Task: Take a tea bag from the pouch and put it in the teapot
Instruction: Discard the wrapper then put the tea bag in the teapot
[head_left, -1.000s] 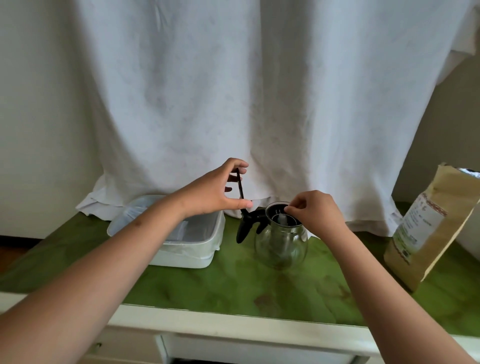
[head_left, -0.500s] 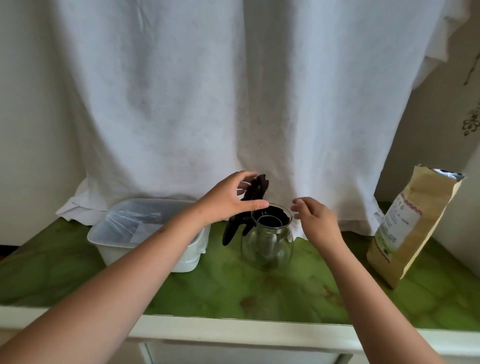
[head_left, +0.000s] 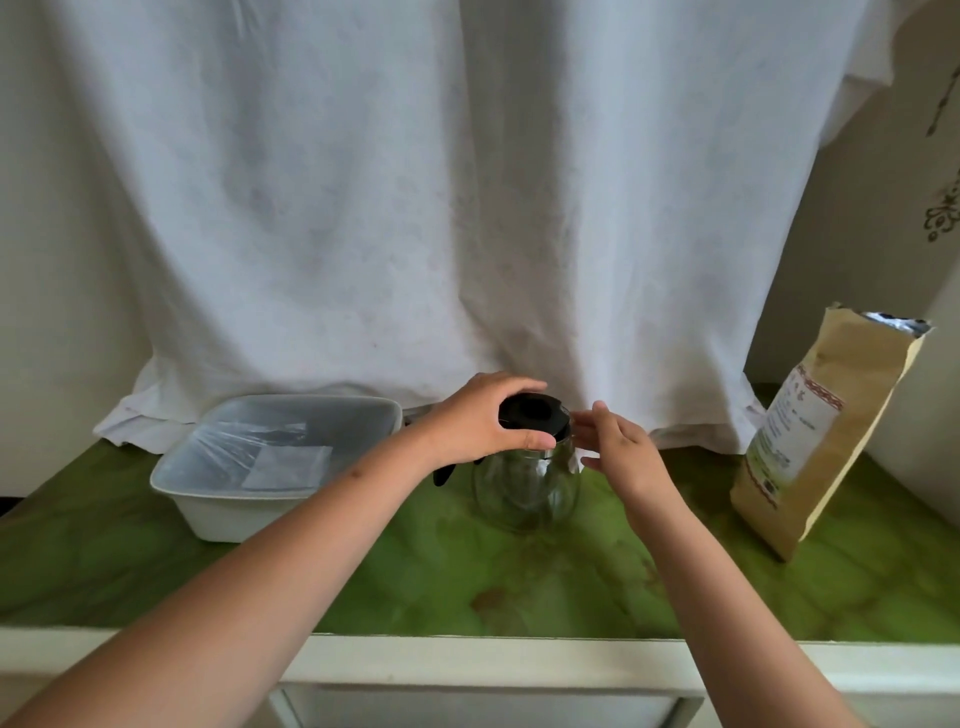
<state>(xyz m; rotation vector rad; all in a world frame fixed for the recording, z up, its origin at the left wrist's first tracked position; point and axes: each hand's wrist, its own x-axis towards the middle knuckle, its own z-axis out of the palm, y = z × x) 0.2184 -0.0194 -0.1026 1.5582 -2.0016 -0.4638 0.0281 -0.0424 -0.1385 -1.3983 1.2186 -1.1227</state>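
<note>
Closing step, by the look of it. Left hand (head_left: 478, 423) gripping black lid (head_left: 535, 413) on top of glass teapot (head_left: 524, 483). Right hand (head_left: 621, 449) just right of teapot, fingers loose and spread, holding nothing. Tea bag not discernible through the glass. Kraft pouch (head_left: 826, 436) well right of teapot, top open. Next, likely: seat lid flush, let go.
</note>
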